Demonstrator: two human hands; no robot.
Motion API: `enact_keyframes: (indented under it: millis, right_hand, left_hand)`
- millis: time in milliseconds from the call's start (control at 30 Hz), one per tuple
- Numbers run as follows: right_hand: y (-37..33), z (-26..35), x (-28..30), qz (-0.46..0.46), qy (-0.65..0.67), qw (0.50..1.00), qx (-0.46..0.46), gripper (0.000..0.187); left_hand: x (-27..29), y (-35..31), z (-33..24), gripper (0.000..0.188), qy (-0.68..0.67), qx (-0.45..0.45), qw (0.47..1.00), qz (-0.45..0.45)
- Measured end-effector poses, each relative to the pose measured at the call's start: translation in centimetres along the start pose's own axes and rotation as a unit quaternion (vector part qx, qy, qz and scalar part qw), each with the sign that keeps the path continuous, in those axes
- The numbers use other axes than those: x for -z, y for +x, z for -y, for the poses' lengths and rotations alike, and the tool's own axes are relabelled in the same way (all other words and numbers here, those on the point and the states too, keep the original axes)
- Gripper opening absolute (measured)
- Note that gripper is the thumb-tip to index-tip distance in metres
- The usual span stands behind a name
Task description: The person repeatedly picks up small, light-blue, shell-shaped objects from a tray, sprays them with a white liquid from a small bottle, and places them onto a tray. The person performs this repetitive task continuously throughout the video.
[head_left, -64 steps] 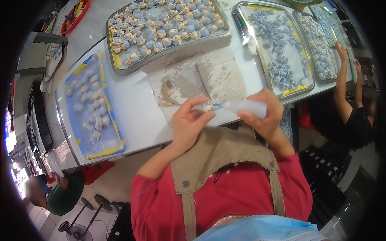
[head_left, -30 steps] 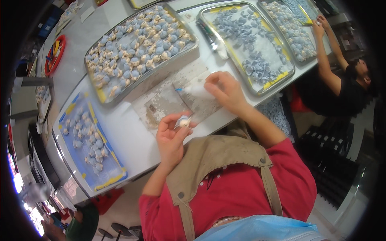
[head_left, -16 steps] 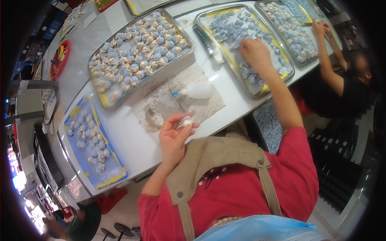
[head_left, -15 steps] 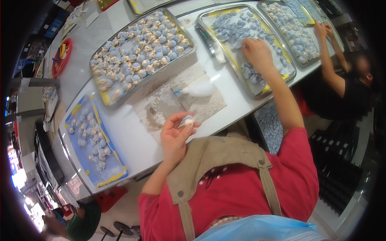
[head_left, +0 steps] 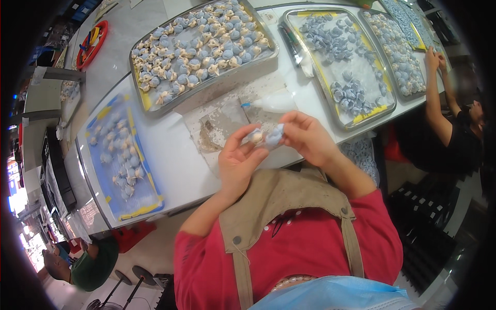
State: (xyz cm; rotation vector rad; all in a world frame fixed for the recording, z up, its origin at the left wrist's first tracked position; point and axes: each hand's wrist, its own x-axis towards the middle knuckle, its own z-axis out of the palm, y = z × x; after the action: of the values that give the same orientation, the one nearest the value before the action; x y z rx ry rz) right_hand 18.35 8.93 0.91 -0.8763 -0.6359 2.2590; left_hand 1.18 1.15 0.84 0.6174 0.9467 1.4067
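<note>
Close in front of my chest, my left hand (head_left: 238,164) pinches a small cream-and-blue figurine (head_left: 256,136) between thumb and fingers. Right beside it, my right hand (head_left: 312,140) holds a thin, curved blue-grey piece (head_left: 275,136) in its fingertips. The two parts are very near each other; whether they touch I cannot tell. Similar loose curved pieces (head_left: 350,96) lie in a paper-lined metal tray (head_left: 339,125) to the right. Many cream-and-blue figurines (head_left: 199,54) fill a larger metal tray (head_left: 227,76) beyond my hands.
A white squeeze bottle (head_left: 276,103) with a blue tip lies on a stained board (head_left: 214,129). At left is a blue tray (head_left: 139,199) of figurines, with a red round dish (head_left: 98,44) farther back. Another tray (head_left: 395,57) and a co-worker's hands (head_left: 435,58) are at right.
My right hand has come back from the tray of curved pieces to beside my left hand, bringing one blue-grey piece. The whole view has shifted slightly.
</note>
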Motion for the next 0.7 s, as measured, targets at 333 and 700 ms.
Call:
enact_keyframes:
  millis: [333,700]
  right_hand:
    - [3.3,8.0,6.6,-0.294,-0.244,0.869,0.315,0.019]
    - [-0.2,0.7,-0.3,0.013,0.041,0.999,0.0,0.012]
  left_hand:
    - [0.4,0.1,0.4,0.042,0.016,-0.017,0.999,-0.03]
    - [0.3,0.1,0.2,0.049,0.018,-0.009,1.0,0.011]
